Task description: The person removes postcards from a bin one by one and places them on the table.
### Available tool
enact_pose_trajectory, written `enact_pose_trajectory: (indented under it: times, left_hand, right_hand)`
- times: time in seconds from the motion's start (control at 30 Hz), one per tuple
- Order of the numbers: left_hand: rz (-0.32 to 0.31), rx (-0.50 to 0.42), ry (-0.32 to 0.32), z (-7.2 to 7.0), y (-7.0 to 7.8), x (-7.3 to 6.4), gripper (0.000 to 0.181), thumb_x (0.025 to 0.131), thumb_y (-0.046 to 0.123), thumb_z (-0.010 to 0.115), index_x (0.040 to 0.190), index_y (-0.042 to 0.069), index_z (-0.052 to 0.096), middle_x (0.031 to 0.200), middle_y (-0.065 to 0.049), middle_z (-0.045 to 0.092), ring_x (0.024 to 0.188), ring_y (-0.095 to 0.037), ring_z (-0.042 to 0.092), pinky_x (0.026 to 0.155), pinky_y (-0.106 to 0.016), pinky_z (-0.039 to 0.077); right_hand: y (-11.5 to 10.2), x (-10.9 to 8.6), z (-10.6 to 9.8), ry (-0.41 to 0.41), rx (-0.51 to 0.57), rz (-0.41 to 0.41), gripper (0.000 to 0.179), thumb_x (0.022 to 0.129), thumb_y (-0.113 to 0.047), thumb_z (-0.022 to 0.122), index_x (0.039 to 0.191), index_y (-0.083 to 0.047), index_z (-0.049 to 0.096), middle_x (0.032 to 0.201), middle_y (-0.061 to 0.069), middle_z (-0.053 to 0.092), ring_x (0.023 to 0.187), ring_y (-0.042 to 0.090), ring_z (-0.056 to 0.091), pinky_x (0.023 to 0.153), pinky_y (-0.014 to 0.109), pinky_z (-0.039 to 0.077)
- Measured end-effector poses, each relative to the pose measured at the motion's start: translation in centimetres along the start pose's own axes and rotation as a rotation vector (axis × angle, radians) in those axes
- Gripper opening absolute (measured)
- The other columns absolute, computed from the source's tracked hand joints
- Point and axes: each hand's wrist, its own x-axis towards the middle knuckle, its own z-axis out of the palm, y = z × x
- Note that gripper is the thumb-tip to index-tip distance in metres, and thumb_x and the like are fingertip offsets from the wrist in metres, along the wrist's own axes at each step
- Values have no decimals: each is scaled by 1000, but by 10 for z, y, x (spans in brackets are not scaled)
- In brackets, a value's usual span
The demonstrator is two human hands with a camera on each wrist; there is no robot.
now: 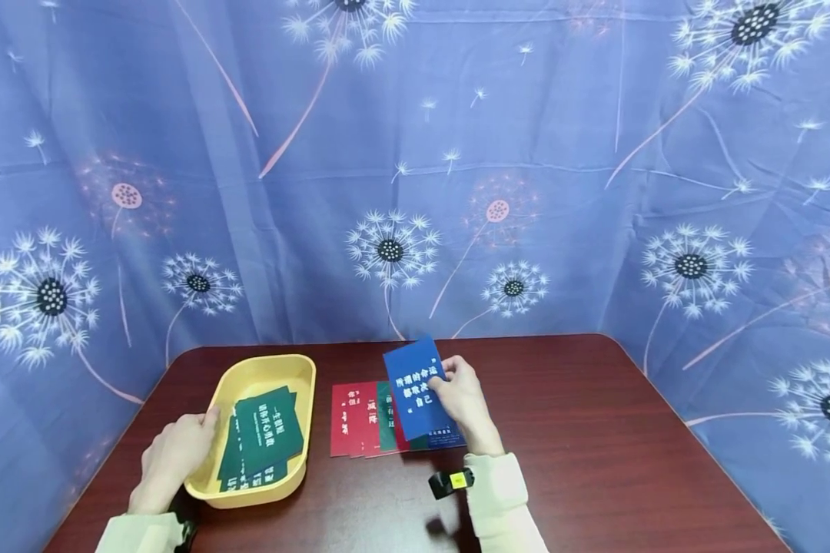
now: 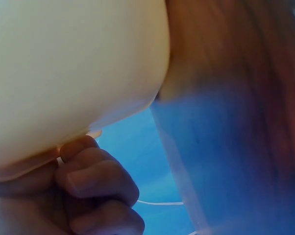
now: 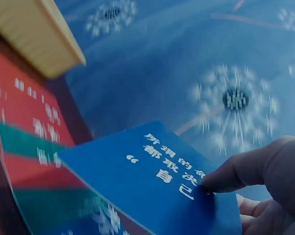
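Note:
Between thumb and fingers my right hand pinches a blue card with white Chinese writing. It is raised and tilted over a row of overlapping cards; the right wrist view shows the thumb on its printed face. In that row lie red cards, a green card and a dark blue card, partly covered. My left hand grips the left rim of a yellow plastic basin, its fingers curled under the edge. Several green cards lie piled inside the basin.
The dark red-brown table carries the basin at the left and the card row in the middle. Behind and around it hangs a blue curtain with a dandelion print. A black wrist camera sits on the right wrist.

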Motion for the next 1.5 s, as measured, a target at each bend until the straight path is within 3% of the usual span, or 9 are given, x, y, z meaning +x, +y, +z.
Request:
enact_pose_trajectory:
  times: [0.27,0.4,0.53,0.8,1.2,1.5]
  left_hand:
    - [6,-7,8,2,-2,-1,73,102,56,21,116,-2,63,97,-30,61,82,-45,61,60,-54,43]
    - [6,-5,17,2,0,0,73,102,56,21,114,-2,63,97,-31,61,83,-46,61,60,-55,43]
    - [-1,-4,8,1,0,-1,74,102,56,21,115,-3,63,98,-32,60,83,-46,61,60,-54,43]
    - [-1,-6,14,0,1,-1,73,102,56,21,113,-2,64,98,-32,61,83,-45,61,60,-54,43]
    - [-3,2,-5,1,-1,1,74,102,56,20,119,-3,61,103,-35,60,86,-50,60,60,-55,44]
    - [-1,9,-6,1,1,1,74,102,56,19,117,-2,62,102,-35,59,86,-50,60,62,-56,44]
  right_hand:
    - [34,11,-28,121,-203,102,25,88,-6,64,111,3,57,95,18,63,78,25,61,67,38,51]
    - [50,18,-38,129,-279,129,26,88,-8,64,110,4,59,93,17,64,79,26,62,72,41,51]
    - [59,18,-42,115,-277,138,26,87,-6,65,109,6,59,91,17,64,77,25,62,69,39,52]
    - [59,18,-42,99,-229,158,25,87,-2,64,110,7,58,87,16,62,73,24,62,64,35,53]
    - [74,21,-37,160,-491,110,30,85,-9,67,110,5,58,100,22,62,89,36,58,79,49,48]
    - [70,15,-34,167,-530,97,49,86,-19,73,121,7,50,107,29,61,93,41,61,80,53,49]
